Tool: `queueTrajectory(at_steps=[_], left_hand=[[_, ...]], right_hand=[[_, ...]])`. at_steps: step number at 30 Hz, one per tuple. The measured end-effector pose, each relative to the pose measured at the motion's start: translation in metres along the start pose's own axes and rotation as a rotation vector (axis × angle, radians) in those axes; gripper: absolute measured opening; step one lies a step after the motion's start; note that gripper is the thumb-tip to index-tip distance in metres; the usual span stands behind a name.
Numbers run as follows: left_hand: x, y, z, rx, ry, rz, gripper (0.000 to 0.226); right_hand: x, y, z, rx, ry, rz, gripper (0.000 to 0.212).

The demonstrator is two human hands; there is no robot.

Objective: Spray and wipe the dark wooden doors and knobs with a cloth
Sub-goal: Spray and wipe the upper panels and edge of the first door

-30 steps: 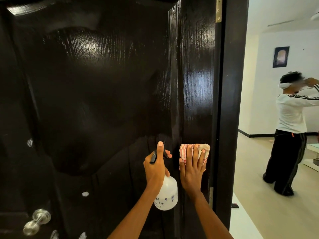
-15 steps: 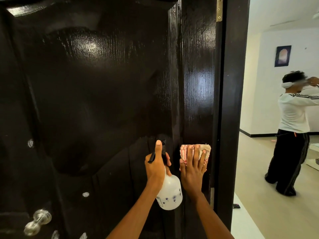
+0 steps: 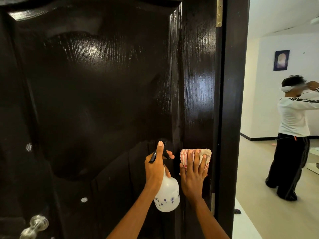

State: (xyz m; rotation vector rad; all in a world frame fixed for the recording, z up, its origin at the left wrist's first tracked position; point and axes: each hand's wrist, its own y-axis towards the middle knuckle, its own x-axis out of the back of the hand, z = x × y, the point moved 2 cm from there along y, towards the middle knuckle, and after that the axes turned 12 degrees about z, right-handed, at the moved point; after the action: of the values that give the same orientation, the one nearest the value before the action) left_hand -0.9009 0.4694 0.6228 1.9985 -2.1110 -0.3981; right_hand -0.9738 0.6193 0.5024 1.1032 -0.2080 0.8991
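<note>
The left hand [image 3: 155, 168] grips the neck of a white spray bottle [image 3: 167, 195], fingers curled round its black trigger head, thumb raised. Just beside it, the right hand [image 3: 192, 176] lies flat, its straight fingers [image 3: 196, 161] pressing a red-and-white cloth [image 3: 205, 153] against the dark wooden door [image 3: 103, 92]. A silver knob [image 3: 34, 225] sits well below and left of both hands
</note>
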Motion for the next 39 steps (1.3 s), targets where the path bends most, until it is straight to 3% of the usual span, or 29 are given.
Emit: queueTrajectory(at_steps=[19,24,29,33,39], left_hand=[[0.003,0.004,0.006,0.027,0.000,-0.035,0.060],[0.006,-0.001,0.002,0.008,-0.077,-0.027,0.070],[0.011,0.001,0.006,0.105,-0.074,0.004,0.075],[0.010,-0.002,0.007,0.048,-0.064,0.058,0.076],[0.010,0.000,0.007,0.066,-0.056,-0.012,0.068]], right_hand=[[0.000,0.001,0.001,0.004,0.003,-0.007,0.066],[0.000,0.002,0.001,-0.004,-0.009,-0.023,0.070],[0.000,0.001,0.001,-0.001,-0.002,-0.019,0.071],[0.000,0.001,0.001,-0.002,-0.008,-0.029,0.072],[0.000,0.003,0.002,-0.008,-0.008,-0.023,0.072]])
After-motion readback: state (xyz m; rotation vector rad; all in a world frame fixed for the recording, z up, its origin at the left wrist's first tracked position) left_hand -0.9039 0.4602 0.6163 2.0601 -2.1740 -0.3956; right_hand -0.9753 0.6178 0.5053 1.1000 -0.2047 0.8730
